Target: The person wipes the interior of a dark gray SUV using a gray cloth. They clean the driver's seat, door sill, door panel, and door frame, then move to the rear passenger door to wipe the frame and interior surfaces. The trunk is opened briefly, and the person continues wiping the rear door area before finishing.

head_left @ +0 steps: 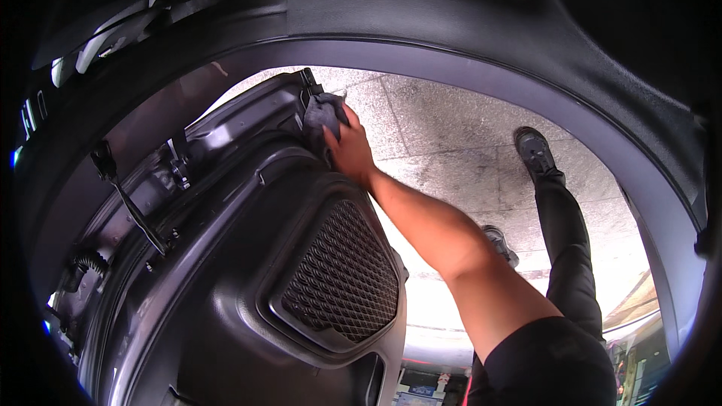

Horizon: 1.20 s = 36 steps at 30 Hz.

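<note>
My right hand (351,149) reaches out on a bare forearm to the far end of an open car door (226,278). Its fingers are closed around a dark grey cloth (323,114). The cloth is pressed against the door's end, close to a small black fitting (307,79) at the corner. Below the hand, the door's dark inner panel carries a speaker grille (342,274) with a diamond pattern. My left hand is out of view.
A purplish-grey body frame (421,56) arches over the opening, with dark trim above. On the left, a check strap (135,210) and a ribbed cable sleeve (92,262) link door and body. A black-trousered leg (568,240) stands on grey paving (444,128).
</note>
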Motion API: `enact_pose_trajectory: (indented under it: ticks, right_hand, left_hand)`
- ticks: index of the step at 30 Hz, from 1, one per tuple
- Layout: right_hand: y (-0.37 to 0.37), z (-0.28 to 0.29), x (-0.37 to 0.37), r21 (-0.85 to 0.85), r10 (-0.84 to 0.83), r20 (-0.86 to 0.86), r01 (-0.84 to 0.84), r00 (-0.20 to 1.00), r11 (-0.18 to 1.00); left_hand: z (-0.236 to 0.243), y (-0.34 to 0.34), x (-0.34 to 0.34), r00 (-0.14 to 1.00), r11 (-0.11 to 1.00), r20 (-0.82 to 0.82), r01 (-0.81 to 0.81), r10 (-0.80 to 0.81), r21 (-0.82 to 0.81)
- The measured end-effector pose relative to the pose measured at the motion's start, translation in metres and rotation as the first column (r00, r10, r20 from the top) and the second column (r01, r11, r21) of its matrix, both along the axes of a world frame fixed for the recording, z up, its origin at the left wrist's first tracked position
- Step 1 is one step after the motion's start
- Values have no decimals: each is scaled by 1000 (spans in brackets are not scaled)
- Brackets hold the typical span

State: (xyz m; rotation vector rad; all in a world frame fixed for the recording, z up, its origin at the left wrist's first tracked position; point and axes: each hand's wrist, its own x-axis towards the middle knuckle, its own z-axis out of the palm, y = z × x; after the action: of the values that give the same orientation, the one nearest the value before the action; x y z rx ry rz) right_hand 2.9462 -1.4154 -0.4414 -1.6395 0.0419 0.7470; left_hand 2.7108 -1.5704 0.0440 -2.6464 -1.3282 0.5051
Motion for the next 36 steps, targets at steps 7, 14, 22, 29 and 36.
enact_pose_trajectory:
  ticks: [7, 14, 22, 29, 36]
  right_hand:
    - [10, -2, 72, 63, 251, 210, -269, 945, 961]
    - [-14, 26, 70, 349, 79, 5, -75, 997, 934]
    - [-27, -11, -197, 445, -140, -396, 323, 907, 835]
    - [-124, 42, -279, 280, -141, -665, 419, 734, 864]
    - [-52, 5, -120, 273, 78, -220, -15, 972, 962]
  left_hand:
    - [-2, 2, -12, 999, 999, -15, 46, -46, 22]
    - [3, 4, -24, 996, 996, -38, 85, -84, 37]
    - [5, -4, -59, 986, 985, -39, 166, -164, 43]
    - [8, -9, -74, 981, 981, -39, 192, -191, 34]
    - [13, -18, -78, 985, 987, -90, 154, -149, 54]
